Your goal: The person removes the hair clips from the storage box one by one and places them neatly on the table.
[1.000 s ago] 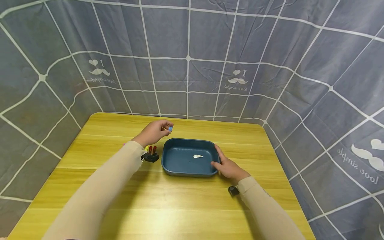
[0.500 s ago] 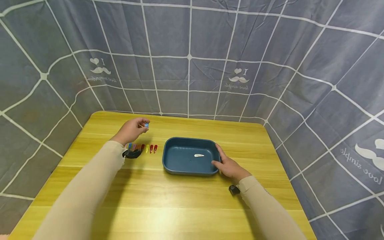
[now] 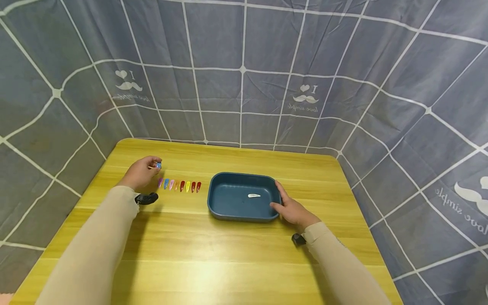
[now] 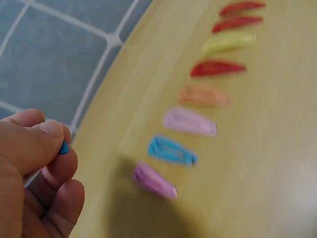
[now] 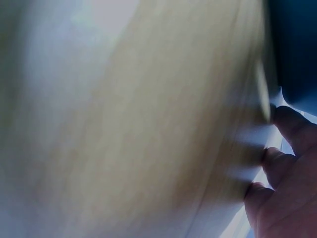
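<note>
Thumb and fingertips of my left hand (image 3: 140,171) pinch a small blue hair clip (image 3: 159,165), held above the left part of the table. Only its blue tip (image 4: 64,148) shows between the fingers in the left wrist view. Just right of that hand lies a row of hair clips: a purple clip (image 3: 160,182), a blue one, a pink clip (image 3: 172,184), an orange one, a yellow clip (image 3: 188,187) and several red ones. My right hand (image 3: 293,210) grips the right wall of a dark blue tray (image 3: 244,218), thumb inside, fingers outside. A white hair clip (image 3: 253,195) lies in the tray.
The wooden table (image 3: 228,262) runs back to a grey curtain (image 3: 217,89) with white grid lines, which also rises on both sides. Each wrist carries a black camera mount (image 3: 146,198).
My left hand has moved left with the blue hair clip, from behind the tray to the row's left end, uncovering the row. My right hand stays on the tray.
</note>
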Tool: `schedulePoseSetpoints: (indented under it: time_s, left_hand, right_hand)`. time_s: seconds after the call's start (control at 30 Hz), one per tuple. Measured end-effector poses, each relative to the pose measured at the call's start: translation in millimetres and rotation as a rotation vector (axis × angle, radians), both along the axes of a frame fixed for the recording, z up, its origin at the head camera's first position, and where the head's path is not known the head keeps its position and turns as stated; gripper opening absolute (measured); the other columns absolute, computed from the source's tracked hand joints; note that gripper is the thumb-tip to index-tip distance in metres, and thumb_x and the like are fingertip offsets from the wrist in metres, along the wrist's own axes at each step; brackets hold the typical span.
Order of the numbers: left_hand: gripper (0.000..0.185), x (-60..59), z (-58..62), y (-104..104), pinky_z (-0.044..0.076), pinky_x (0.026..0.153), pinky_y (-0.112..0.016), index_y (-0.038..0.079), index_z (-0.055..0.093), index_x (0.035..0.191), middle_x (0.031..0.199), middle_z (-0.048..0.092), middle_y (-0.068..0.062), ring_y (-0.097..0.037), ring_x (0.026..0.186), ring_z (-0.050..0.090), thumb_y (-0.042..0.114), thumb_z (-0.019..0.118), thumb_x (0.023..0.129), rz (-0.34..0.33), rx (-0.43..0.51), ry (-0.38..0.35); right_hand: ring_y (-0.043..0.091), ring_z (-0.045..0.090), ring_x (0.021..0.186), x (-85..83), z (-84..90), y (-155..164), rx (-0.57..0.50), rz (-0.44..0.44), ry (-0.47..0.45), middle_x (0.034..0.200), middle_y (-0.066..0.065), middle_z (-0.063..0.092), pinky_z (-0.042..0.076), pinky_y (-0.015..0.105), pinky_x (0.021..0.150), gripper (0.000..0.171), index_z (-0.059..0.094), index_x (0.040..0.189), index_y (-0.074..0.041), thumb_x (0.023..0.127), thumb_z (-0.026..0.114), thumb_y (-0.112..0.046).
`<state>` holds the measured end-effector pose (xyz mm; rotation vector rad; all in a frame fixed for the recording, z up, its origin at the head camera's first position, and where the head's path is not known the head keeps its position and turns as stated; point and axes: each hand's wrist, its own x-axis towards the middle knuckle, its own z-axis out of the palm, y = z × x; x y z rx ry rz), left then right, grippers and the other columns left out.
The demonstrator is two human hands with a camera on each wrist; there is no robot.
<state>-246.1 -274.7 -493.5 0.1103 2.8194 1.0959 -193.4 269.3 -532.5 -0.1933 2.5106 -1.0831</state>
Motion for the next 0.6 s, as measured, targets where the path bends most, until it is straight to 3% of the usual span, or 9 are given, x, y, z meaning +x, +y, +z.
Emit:
schedulePoseSetpoints:
  time_s: [0.23,0.47,0.6]
  left_hand:
    - [0.043,8.5,-15.9,-21,0.049,0.095,-0.055,-0.006,0.051,0.145,0.123,0.059,-0.027,-0.043,0.112,0.058,0.016,0.058,0.108,0.04,-0.006,-0.019]
    - [0.039,13.2,-23.8,-27,0.051,0.093,-0.052,-0.005,0.053,0.143,0.123,0.062,-0.027,-0.039,0.109,0.061,0.016,0.055,0.11,0.004,-0.032,-0.111]
    - [0.037,13.3,-26.5,-26,0.051,0.092,-0.053,-0.005,0.053,0.14,0.121,0.062,-0.028,-0.039,0.107,0.061,0.014,0.057,0.108,0.0,-0.044,-0.126]
  right_hand:
    - [0.047,0.046,0.146,0.4,1.8,1,0.048,0.024,0.017,0.17,0.021,0.032,0.037,0.063,0.119,0.086,-0.006,0.166,-0.05,0.106,0.056,-0.047]
    - [0.046,0.043,0.149,1.1,2.5,0,0.01,0.008,0.001,0.171,0.021,0.03,0.034,0.062,0.121,0.087,-0.004,0.167,-0.047,0.106,0.058,-0.043]
    - [0.046,0.042,0.15,1.9,3.2,0,0.001,0.01,0.0,0.172,0.019,0.029,0.033,0.062,0.122,0.087,-0.004,0.166,-0.05,0.106,0.058,-0.045]
